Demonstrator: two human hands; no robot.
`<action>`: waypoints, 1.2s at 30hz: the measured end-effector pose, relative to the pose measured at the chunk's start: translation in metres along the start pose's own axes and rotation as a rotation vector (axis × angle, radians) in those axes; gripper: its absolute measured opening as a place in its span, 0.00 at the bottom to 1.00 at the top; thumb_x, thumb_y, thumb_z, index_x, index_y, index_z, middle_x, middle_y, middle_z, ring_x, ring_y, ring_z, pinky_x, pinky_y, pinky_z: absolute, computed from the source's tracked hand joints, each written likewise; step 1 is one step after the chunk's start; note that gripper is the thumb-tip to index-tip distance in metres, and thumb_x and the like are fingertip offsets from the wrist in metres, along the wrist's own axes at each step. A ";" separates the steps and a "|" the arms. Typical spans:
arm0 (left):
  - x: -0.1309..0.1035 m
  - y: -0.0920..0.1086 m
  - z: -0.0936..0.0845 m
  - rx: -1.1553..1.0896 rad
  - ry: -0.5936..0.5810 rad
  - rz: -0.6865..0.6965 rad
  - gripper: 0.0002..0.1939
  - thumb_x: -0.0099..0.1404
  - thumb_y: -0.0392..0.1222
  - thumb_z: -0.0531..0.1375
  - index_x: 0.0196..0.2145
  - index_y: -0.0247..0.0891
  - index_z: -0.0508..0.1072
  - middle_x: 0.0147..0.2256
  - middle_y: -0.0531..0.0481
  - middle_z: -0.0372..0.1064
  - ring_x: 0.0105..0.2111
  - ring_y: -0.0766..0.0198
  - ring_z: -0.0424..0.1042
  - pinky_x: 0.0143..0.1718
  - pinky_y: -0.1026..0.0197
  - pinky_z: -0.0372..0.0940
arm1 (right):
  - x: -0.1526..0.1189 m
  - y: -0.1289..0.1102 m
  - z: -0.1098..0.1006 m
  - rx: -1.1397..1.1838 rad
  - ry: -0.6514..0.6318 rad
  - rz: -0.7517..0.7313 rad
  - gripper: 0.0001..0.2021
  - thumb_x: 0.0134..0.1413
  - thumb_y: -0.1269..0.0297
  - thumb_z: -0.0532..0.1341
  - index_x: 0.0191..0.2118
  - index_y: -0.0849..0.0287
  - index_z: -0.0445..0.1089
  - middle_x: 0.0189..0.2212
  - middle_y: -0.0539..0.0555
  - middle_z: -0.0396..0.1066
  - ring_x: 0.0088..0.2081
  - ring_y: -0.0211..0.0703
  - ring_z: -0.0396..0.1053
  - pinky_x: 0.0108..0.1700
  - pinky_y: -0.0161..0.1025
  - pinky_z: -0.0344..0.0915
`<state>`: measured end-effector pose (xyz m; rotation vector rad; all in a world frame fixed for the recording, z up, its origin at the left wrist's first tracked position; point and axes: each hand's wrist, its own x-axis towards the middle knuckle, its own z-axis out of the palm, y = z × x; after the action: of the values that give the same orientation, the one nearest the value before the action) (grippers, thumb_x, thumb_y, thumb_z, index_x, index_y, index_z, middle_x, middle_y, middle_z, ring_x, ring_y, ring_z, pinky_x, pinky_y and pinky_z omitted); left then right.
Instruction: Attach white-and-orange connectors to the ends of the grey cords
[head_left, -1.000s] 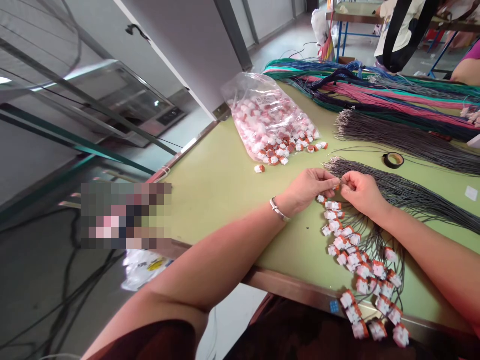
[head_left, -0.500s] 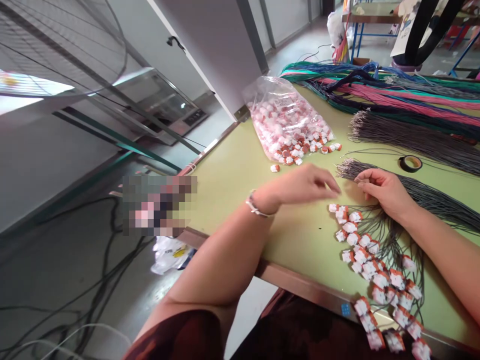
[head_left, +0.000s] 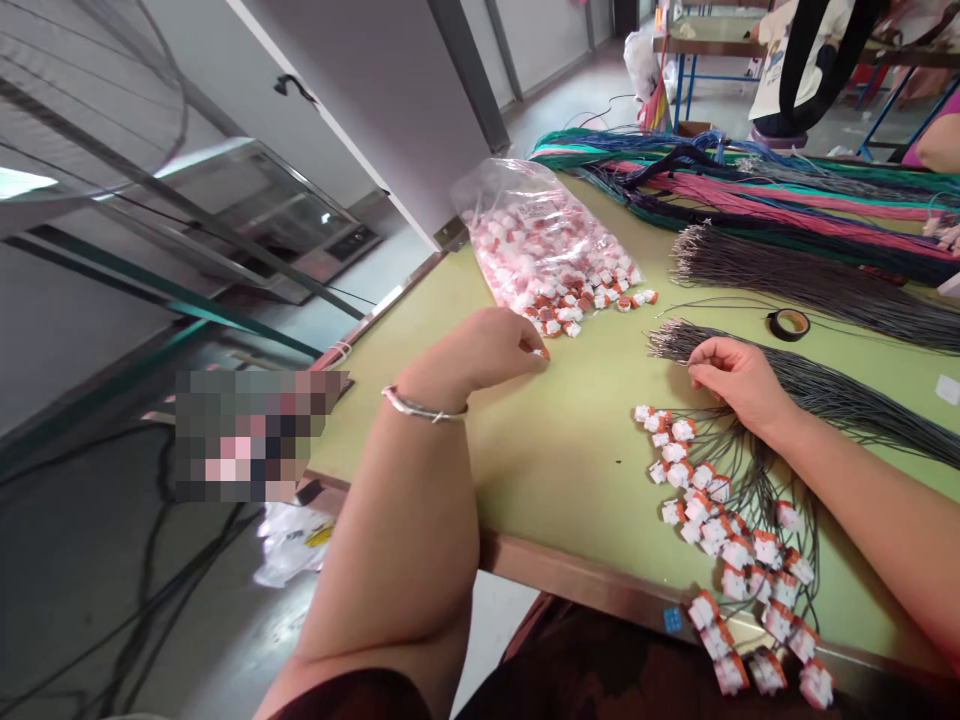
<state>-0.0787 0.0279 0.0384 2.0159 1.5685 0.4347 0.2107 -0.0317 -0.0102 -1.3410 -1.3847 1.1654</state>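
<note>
My left hand (head_left: pixel 499 350) is over the table, its thumb and fingers closed on a small white-and-orange connector (head_left: pixel 541 353) at the tabletop. Just beyond it lies a clear plastic bag (head_left: pixel 547 225) with many such connectors spilling from its mouth. My right hand (head_left: pixel 731 380) is pinched at the tips of a dark wire bundle (head_left: pixel 810 385); what looks like a thin wire is in its fingers, mostly hidden. Below that hand, wires fitted with white-and-orange connectors (head_left: pixel 716 530) spread towards the front edge, some hanging over it.
A roll of black tape (head_left: pixel 788 323) rests between the near bundle and a second dark wire bundle (head_left: pixel 795 285). Coloured wires (head_left: pixel 720 190) lie across the back of the green table (head_left: pixel 555 480). A metal-framed cabinet (head_left: pixel 285 230) stands left; another person's arm (head_left: pixel 943 142) shows at far right.
My left hand has moved left and back from near the right hand to the loose connector, and its fingers have closed on it. My right hand keeps its pinch. The view has shifted slightly right.
</note>
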 end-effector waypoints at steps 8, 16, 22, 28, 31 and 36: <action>0.001 0.051 0.065 -0.790 -0.201 0.066 0.17 0.54 0.44 0.68 0.40 0.33 0.79 0.25 0.49 0.72 0.21 0.70 0.67 0.23 0.66 0.63 | -0.002 0.000 0.003 -0.074 0.077 -0.104 0.04 0.39 0.64 0.60 0.23 0.58 0.64 0.17 0.45 0.57 0.21 0.32 0.51 0.23 0.34 0.49; 0.004 0.063 0.102 -1.156 -0.435 -0.002 0.14 0.56 0.42 0.68 0.39 0.32 0.76 0.24 0.55 0.66 0.20 0.76 0.62 0.21 0.70 0.59 | -0.006 -0.004 0.005 -0.159 0.133 -0.186 0.02 0.40 0.67 0.58 0.22 0.58 0.63 0.17 0.45 0.57 0.21 0.32 0.51 0.24 0.34 0.50; 0.004 0.058 0.102 -1.237 -0.476 -0.073 0.15 0.55 0.41 0.68 0.40 0.32 0.76 0.26 0.53 0.68 0.22 0.74 0.64 0.24 0.69 0.61 | -0.005 -0.003 0.004 -0.197 0.171 -0.184 0.02 0.40 0.68 0.57 0.22 0.57 0.62 0.17 0.45 0.56 0.21 0.32 0.51 0.23 0.34 0.49; 0.006 0.057 0.102 -1.250 -0.478 -0.119 0.14 0.55 0.42 0.69 0.38 0.31 0.78 0.26 0.51 0.70 0.22 0.75 0.63 0.23 0.70 0.59 | -0.007 -0.002 0.004 -0.300 0.171 -0.227 0.01 0.39 0.69 0.56 0.23 0.57 0.62 0.17 0.45 0.57 0.20 0.33 0.51 0.23 0.34 0.49; 0.005 0.059 0.100 -1.203 -0.450 -0.146 0.13 0.56 0.44 0.68 0.35 0.31 0.78 0.24 0.52 0.67 0.21 0.76 0.61 0.21 0.72 0.54 | -0.008 -0.001 0.004 -0.354 0.174 -0.269 0.02 0.40 0.70 0.56 0.23 0.57 0.62 0.17 0.45 0.58 0.20 0.33 0.52 0.24 0.34 0.51; 0.003 0.061 0.097 -1.160 -0.414 -0.113 0.15 0.57 0.47 0.67 0.38 0.33 0.78 0.23 0.54 0.65 0.20 0.76 0.59 0.18 0.72 0.49 | -0.009 0.001 0.003 -0.403 0.162 -0.302 0.02 0.41 0.70 0.56 0.24 0.56 0.61 0.17 0.45 0.59 0.20 0.33 0.52 0.25 0.34 0.52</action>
<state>0.0243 -0.0012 -0.0026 1.0112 0.8165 0.6304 0.2083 -0.0404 -0.0118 -1.3995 -1.6892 0.5834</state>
